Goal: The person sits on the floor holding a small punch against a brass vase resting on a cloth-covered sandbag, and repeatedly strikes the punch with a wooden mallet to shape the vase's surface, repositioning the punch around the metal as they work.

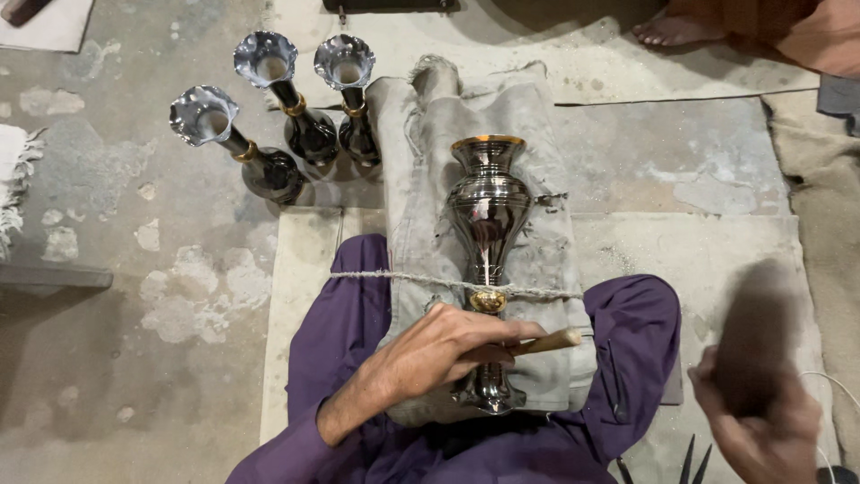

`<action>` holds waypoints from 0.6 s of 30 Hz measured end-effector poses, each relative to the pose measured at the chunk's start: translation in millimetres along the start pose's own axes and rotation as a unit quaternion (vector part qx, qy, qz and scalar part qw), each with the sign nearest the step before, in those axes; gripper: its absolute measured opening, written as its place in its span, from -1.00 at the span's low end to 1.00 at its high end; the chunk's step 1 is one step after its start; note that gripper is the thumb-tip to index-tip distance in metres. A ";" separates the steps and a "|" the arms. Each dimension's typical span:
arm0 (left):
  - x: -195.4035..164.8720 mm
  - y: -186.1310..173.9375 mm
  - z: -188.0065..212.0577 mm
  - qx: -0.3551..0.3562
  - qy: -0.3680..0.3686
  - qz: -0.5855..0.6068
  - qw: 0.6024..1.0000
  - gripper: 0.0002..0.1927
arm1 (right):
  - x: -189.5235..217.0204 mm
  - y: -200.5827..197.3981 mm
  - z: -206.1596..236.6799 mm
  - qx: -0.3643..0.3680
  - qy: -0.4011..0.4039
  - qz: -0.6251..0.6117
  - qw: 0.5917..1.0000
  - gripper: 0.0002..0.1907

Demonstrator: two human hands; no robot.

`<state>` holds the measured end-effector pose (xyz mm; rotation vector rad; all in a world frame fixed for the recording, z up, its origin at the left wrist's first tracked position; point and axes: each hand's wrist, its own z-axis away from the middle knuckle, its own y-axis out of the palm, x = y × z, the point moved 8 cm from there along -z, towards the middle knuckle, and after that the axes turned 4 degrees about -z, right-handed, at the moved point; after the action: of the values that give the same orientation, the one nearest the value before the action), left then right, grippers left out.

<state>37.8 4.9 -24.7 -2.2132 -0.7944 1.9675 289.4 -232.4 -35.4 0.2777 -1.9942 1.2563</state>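
On lap: metal vase [489,215] lies lengthwise, mouth pointing away, roped down.
Left hand [430,354]: nearer, fingers closed around wooden-handled tool [548,341] at vase stem.
Right hand [761,430]: apart, gripping blurred dark mallet [757,332].

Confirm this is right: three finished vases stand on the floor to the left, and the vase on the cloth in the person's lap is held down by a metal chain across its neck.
Not quite. The head view shows a cord, not a metal chain, stretched across the dark vase on the grey cloth. The three vases do stand on the floor at left.
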 end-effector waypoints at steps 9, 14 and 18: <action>9.2 12.6 -2.3 0.076 -0.005 -0.020 0.997 -0.42 | 14.6 4.7 -7.0 0.022 -0.060 0.190 0.980 -0.32; -0.5 10.0 -0.8 0.101 0.069 -0.060 0.991 -0.20 | -2.0 3.3 12.9 0.008 -0.088 0.153 0.984 -0.44; -9.8 4.8 0.2 0.089 0.110 -0.060 0.988 -0.21 | -21.3 0.3 22.0 0.031 -0.142 0.197 0.969 -0.46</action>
<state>38.7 -3.4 -17.7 -2.1729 -0.6777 1.6361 293.5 -255.1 -55.5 0.0951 -2.3376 1.6032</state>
